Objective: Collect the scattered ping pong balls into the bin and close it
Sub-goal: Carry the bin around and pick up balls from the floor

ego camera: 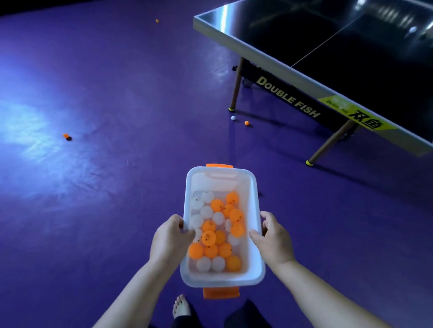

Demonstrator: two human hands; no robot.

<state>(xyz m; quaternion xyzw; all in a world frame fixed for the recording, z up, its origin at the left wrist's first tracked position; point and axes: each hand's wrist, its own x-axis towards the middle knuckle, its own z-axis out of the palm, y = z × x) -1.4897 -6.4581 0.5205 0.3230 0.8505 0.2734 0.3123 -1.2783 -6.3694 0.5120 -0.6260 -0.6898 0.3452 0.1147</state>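
Left hand point(167, 236) and right hand point(275, 238) grip the open bin point(255, 194) above the floor point(87, 194), fingertips hidden under its rim. Orange and white balls point(215, 234) lie inside; a white stray point(233, 117) and an orange stray point(246, 123) sit by the desk leg point(236, 91), a blurred ball point(413, 29) atop the cut-off desk point(329, 35)

Dim overall; overhead light leaves a pale glare patch on the purple floor point(62, 170) (left side). Reflective streaks blur across the dark worktop point(341, 34); frame edges bow.
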